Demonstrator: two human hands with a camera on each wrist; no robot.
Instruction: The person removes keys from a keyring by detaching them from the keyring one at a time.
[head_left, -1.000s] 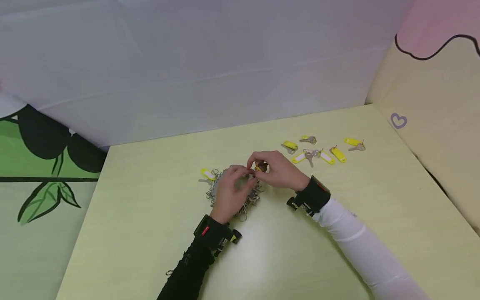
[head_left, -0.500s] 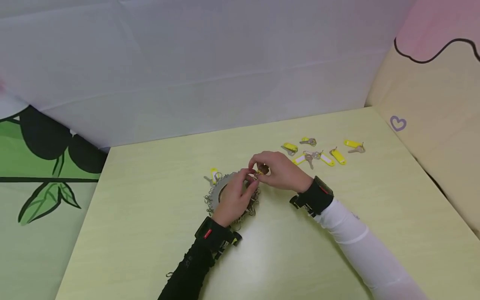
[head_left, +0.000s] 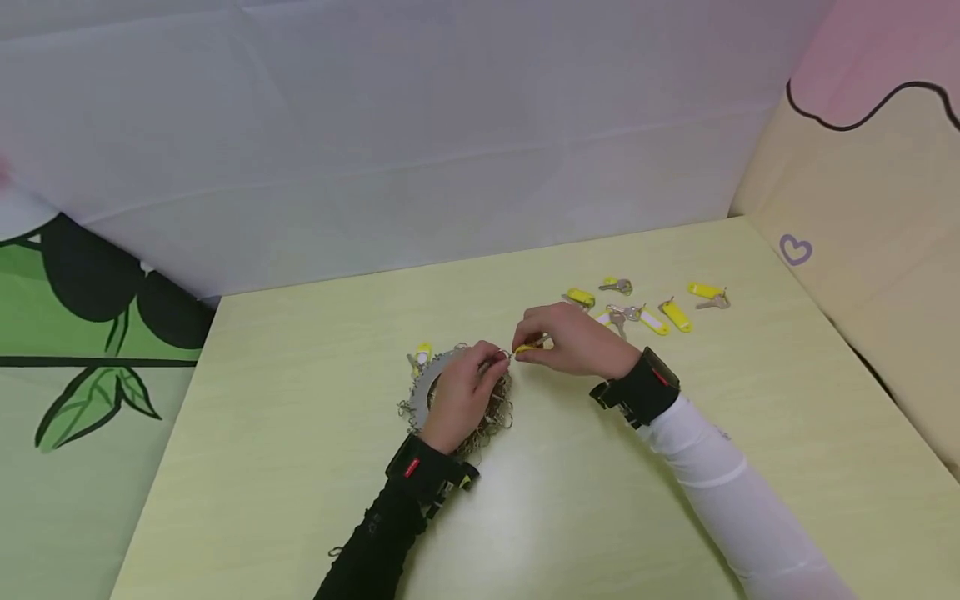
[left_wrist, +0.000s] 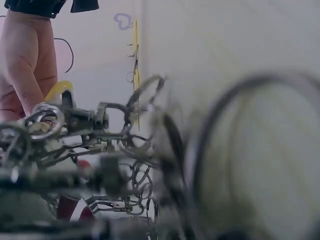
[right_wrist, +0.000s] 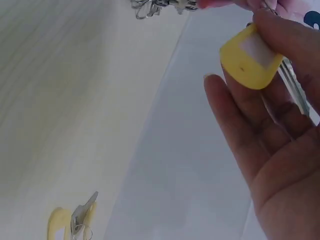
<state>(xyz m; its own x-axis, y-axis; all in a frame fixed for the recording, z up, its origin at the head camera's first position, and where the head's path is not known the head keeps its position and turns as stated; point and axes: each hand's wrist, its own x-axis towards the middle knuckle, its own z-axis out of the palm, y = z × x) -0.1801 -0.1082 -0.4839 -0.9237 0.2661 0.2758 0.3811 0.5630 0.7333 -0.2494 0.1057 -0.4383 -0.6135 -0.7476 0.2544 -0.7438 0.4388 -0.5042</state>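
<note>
So the yellow tag (right_wrist: pixel 252 57) is up in the air at about 2 o'clock from the grey ring (head_left: pixel 441 361), pinched in the right hand (head_left: pixel 573 340): thumb on the tag, other fingers pretty loose. The left hand (head_left: pixel 461 392) pinches what looks like a thin metal loop (head_left: pixel 506 355) right next to it, thumb and fingertips together.

The right wrist cam is the one that shows the tag's pale label, plus a metal key (right_wrist: pixel 295 85) tucked behind it. The left wrist cam gets all the metal clips (left_wrist: pixel 75 120) up close, tho the nearest hoop is a big blur. From the head cam, the left hand blocks a good chunk of the grey ring, so can't tell if it's lifted or sitting on the counter (head_left: pixel 262 458).

Another tagged key (head_left: pixel 423 354) lies at the ring's 10–11 o'clock, and a bunch of yellow-tagged keys (head_left: pixel 677 314) sits further out around 2.
</note>
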